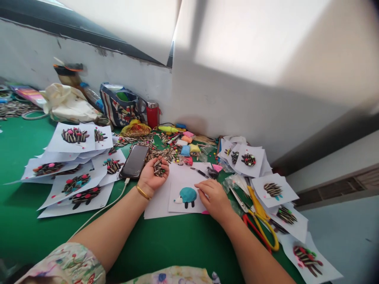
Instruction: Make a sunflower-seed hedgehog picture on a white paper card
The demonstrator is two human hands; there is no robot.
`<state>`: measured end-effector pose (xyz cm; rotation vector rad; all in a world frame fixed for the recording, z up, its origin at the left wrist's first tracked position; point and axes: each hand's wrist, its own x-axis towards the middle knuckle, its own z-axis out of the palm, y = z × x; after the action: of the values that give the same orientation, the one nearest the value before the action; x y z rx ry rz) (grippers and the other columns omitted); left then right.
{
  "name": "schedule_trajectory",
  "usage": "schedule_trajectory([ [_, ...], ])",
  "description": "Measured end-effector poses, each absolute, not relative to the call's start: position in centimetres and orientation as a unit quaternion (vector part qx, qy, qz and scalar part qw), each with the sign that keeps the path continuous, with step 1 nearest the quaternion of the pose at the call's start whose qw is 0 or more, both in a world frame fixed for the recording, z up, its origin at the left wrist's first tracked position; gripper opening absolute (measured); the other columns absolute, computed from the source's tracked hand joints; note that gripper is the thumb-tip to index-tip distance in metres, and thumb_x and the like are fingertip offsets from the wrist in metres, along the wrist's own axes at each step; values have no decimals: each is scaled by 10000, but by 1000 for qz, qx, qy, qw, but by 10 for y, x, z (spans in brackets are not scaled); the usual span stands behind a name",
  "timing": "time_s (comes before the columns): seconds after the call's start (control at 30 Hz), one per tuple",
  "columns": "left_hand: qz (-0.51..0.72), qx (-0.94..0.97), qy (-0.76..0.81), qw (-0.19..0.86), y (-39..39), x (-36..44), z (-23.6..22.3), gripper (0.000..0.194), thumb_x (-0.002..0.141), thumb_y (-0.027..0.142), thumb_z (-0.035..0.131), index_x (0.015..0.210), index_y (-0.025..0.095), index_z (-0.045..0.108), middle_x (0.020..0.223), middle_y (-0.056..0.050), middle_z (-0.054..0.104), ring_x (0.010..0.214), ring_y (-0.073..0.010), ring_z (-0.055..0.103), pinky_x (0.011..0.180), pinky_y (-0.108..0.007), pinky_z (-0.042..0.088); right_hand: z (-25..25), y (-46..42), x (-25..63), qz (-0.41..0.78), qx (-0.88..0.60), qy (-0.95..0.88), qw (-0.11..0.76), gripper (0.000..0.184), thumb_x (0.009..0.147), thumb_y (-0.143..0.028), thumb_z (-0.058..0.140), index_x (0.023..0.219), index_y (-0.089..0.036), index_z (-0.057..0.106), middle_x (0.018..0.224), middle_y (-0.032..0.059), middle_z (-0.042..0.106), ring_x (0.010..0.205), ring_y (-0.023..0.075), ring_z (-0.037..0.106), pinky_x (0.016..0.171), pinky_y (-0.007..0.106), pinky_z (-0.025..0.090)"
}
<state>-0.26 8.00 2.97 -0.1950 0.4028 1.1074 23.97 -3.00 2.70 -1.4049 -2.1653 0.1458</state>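
My left hand (151, 175), palm up and fingers curled, cups a small heap of striped sunflower seeds (159, 169). A white paper card (174, 187) lies on larger white paper in front of me. On the card is a hedgehog shape (188, 195) with a turquoise clay body, a white face and black legs. My right hand (213, 199) rests over the card's right edge, beside the hedgehog. Its fingers are stretched out and apart, and no object shows in them. Just beyond it lies a black pen (199, 172).
Finished hedgehog cards (79, 183) are stacked on the left, and more cards (274, 189) on the right. A phone (134, 161) with a cable lies beside my left hand. Scissors (260, 228) are right of my right hand. Loose seeds, clay packets (185, 150), bags and a red flask (152, 115) stand behind.
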Motion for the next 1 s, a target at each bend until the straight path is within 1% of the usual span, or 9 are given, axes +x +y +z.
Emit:
schedule_trajectory([
  [0.23,486,-97,173,851,71,2,26,133,920,177,471,847,170,581,737,-52,584,627,-126,621,477,-210,528,43,-33,206,107,-488,-842,206,275,914,-174,516,1134,-240,667,1046,54,707,995,200,600,895,345,454],
  [0.4,477,-102,167,857,67,3,30,154,924,182,466,820,175,580,706,-48,579,627,-125,623,472,-201,521,50,-4,188,128,-527,-816,199,297,939,-232,462,1166,-236,654,1114,60,704,1031,199,625,918,335,458],
  [0.47,474,-103,167,859,67,3,31,156,925,186,466,821,174,582,705,-48,581,628,-126,625,473,-200,519,50,13,181,150,-561,-786,213,284,931,-243,463,1133,-239,663,1123,47,703,1030,205,629,897,329,463],
  [0.53,473,-104,165,859,67,3,32,155,925,192,469,823,173,584,707,-49,584,630,-128,628,473,-197,514,50,26,173,192,-574,-767,213,279,927,-225,437,1076,-237,673,1025,29,724,935,190,652,815,300,479],
  [0.6,473,-103,162,860,68,2,32,155,922,193,473,818,172,585,702,-50,584,623,-127,628,462,-189,503,49,35,166,205,-569,-769,208,267,916,-215,436,997,-236,689,961,19,728,886,181,650,776,279,471],
  [0.7,474,-104,161,860,68,0,33,155,915,186,476,808,173,587,702,-53,588,617,-125,631,441,-176,483,51,38,155,184,-561,-782,200,246,898,-209,453,933,-239,695,914,14,726,828,178,640,724,261,449],
  [0.8,475,-104,161,859,69,-2,33,146,911,190,481,817,179,592,714,-53,600,629,-126,642,435,-170,473,57,39,149,157,-562,-788,196,251,891,-187,451,937,-245,691,921,14,723,830,181,635,702,259,435],
  [0.9,475,-100,163,859,71,-2,30,133,907,194,491,831,180,600,734,-62,618,639,-133,650,417,-166,452,63,41,144,135,-552,-796,206,259,884,-154,450,944,-230,689,969,27,717,880,186,628,742,272,442],
  [1.0,474,-93,164,860,74,-3,26,126,904,191,499,848,177,610,736,-69,629,596,-132,630,381,-164,416,64,43,138,130,-528,-806,235,262,865,-122,459,957,-213,687,991,40,710,911,188,620,793,288,449],
])
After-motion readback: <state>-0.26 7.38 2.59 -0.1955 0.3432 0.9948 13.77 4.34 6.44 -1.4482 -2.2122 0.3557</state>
